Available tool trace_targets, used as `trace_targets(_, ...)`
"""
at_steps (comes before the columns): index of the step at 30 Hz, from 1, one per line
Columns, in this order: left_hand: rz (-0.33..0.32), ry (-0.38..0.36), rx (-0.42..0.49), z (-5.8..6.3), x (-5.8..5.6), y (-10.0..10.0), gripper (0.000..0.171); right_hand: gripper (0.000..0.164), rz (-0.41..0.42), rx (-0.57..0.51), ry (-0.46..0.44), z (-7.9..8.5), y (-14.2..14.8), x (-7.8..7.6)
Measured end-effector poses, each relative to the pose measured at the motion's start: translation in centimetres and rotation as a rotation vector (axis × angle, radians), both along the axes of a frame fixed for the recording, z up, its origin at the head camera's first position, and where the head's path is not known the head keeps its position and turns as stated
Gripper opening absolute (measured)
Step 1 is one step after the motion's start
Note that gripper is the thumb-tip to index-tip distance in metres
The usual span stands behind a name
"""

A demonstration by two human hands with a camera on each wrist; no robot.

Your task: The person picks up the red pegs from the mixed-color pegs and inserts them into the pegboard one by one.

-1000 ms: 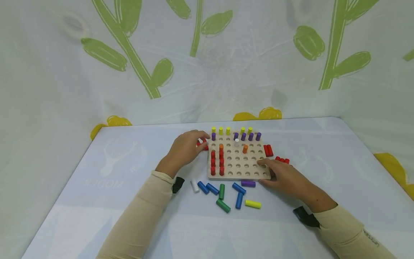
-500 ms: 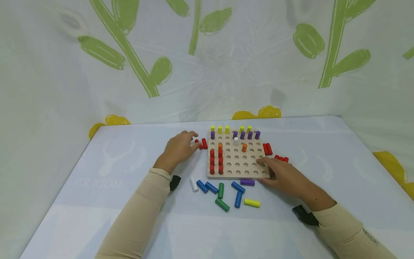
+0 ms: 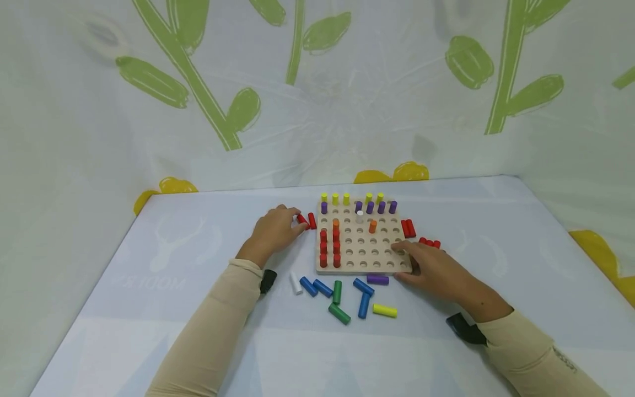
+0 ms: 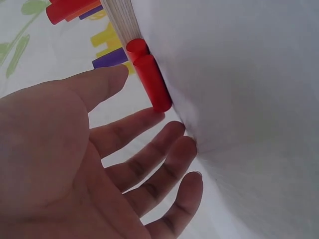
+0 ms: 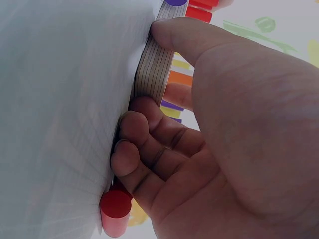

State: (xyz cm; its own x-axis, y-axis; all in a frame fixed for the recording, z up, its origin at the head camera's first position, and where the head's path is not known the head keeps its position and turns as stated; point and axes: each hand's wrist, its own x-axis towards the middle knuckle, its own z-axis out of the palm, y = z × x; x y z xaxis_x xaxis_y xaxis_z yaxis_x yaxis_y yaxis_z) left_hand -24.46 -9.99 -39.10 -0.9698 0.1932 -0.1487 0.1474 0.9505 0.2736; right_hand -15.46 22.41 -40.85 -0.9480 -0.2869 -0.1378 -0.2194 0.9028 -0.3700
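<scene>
A wooden pegboard (image 3: 364, 271) lies on the table, with yellow, purple, white, orange and red pegs standing in some holes. Beside its left edge lie two loose red pegs (image 3: 312, 221). My left hand (image 3: 272, 231) is at the left one, thumb and fingers spread about it. In the left wrist view the index fingertip meets the end of a red peg (image 4: 153, 83), while the thumb stays apart from it. At the board's near right corner, my right hand (image 3: 436, 270) holds the board between thumb and curled fingers, the index finger lying over the top.
In front of the board lie loose pegs: white (image 3: 296, 283), blue (image 3: 323, 288), green (image 3: 339, 314), purple (image 3: 378, 280) and yellow (image 3: 385, 310). Several red pegs (image 3: 409, 228) lie right of the board, some close to the right hand. A patterned curtain (image 3: 317, 121) hangs behind the table.
My left hand has drawn back leftward from the board's left edge, then settled at the left loose red peg. My right hand has kept its place at the board's corner.
</scene>
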Motion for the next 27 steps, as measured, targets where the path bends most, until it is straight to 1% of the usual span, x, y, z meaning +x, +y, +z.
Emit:
trace_targets(6,0.003,0.037,-0.021,-0.37,0.03,0.19,0.043,0.067,0.004,-0.002,-0.004,-0.01,0.0,0.06)
trace_targets(12,0.036,0.074,-0.034,-0.44,0.1,0.48,0.039,0.067,0.015,-0.011,0.011,0.19,0.06,0.11)
trace_targets(19,0.055,0.069,-0.04,-0.37,0.17,0.78,0.038,0.067,0.002,-0.007,-0.002,0.14,0.07,0.19)
trace_targets(27,0.051,0.054,0.002,-0.18,0.31,0.9,0.039,0.068,0.016,-0.006,0.01,0.13,0.09,0.06)
